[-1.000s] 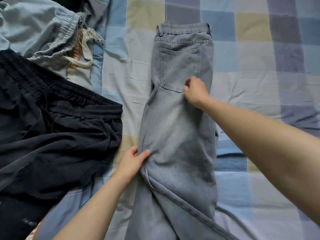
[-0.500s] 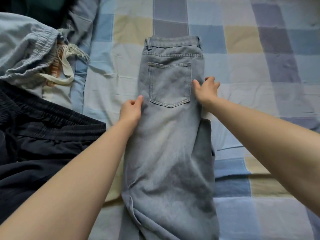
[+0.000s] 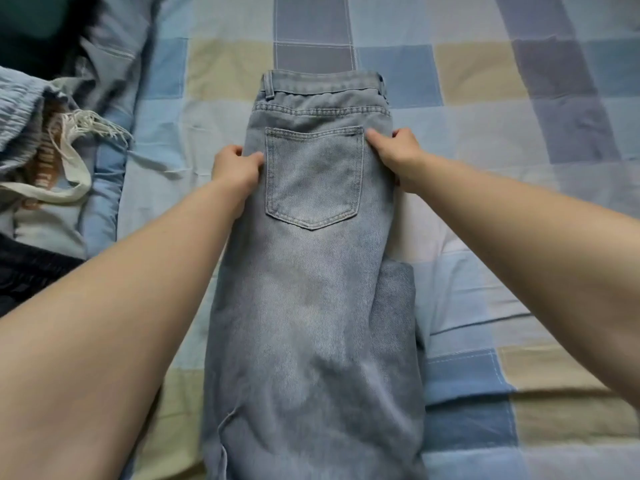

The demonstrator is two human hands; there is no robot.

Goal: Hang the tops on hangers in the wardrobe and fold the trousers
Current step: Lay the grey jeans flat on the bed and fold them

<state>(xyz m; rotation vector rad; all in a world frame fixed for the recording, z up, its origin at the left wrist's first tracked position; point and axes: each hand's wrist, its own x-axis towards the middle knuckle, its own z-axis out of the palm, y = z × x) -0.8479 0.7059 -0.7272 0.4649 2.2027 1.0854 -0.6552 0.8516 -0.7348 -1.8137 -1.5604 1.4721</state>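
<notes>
Light blue jeans (image 3: 311,306) lie folded lengthwise, leg on leg, on the checked bedsheet (image 3: 502,140), waistband at the far end and a back pocket facing up. My left hand (image 3: 233,168) pinches the jeans' left edge beside the pocket. My right hand (image 3: 398,155) pinches the right edge at the pocket's top corner. Both thumbs lie on top of the denim, fingers tucked under the edge. The lower legs run out of view at the bottom.
At the left lie pale blue trousers with a gathered waistband (image 3: 17,109), a cream drawstring (image 3: 69,161) and dark navy trousers (image 3: 27,271). The sheet stretches bare to the right of the jeans.
Both hands slid up the jeans towards the waistband and went from pressing flat on the denim to pinching its two side edges. The view moved closer.
</notes>
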